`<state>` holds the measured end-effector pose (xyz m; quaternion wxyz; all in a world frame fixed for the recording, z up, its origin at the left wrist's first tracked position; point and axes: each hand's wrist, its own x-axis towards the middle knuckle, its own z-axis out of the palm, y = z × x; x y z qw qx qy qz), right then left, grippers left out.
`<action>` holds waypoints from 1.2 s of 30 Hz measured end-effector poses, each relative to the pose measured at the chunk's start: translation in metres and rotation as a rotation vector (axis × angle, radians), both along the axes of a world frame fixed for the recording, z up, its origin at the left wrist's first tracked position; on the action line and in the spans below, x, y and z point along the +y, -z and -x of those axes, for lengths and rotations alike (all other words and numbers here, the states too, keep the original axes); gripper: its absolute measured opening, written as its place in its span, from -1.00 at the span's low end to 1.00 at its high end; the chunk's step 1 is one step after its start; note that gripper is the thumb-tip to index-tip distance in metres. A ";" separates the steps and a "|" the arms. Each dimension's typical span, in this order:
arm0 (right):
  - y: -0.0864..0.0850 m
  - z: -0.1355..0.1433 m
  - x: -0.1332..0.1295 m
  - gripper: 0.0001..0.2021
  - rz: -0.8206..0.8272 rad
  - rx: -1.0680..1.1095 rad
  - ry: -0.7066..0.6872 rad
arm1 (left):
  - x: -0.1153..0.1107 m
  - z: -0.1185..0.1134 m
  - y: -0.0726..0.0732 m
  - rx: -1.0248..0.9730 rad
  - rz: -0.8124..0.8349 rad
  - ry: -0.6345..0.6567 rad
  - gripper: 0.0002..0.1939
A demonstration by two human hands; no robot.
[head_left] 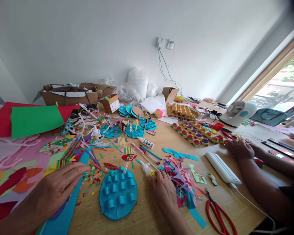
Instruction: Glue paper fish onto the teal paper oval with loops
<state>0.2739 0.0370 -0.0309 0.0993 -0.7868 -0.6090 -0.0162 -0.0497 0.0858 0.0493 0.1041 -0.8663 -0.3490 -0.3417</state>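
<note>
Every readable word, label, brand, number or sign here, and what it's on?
None legible.
White bottle with a yellow label at the right hand: print too small, partly covered.
White bottle with dark print lying on the table: too blurred.
White label on the small open cardboard box: too small.

On the table (85, 213), near side: disc (118, 199) between your left hand (61, 186) and right hand (164, 187). Glue bottle (149, 170) in your right hand, right of disc. Paper scraps (180, 179) right of bottle; scissors (218, 213) near right of scraps. Paper fish (28, 182) left of your left hand. Far left: cardboard box (71, 98), before the wall (88, 42). Plastic bags (137, 83) right of box. Fan (238, 112) far right.
</note>
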 end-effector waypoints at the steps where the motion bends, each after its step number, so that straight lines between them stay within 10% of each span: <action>1: -0.001 0.000 -0.001 -0.76 -0.002 -0.001 -0.009 | 0.005 -0.001 0.000 0.027 0.037 0.018 -0.75; 7: -0.013 -0.011 -0.003 -0.71 -0.117 0.015 -0.089 | 0.041 -0.001 0.007 0.033 0.234 -0.009 -0.70; 13: -0.079 -0.022 0.014 -0.77 -0.101 -0.021 -0.214 | 0.062 -0.017 -0.002 0.055 0.336 0.009 -0.66; 21: -0.139 0.004 0.107 -0.80 -0.037 0.027 -0.441 | 0.077 -0.017 0.011 0.027 0.418 0.043 -0.71; 29: -0.111 0.052 0.262 -0.83 0.142 -0.096 -0.452 | 0.069 -0.019 -0.007 -0.129 0.544 0.066 -0.77; 36: -0.062 0.066 0.332 -0.74 0.279 -0.179 -0.434 | 0.050 -0.001 0.007 -0.390 0.700 -0.054 -0.82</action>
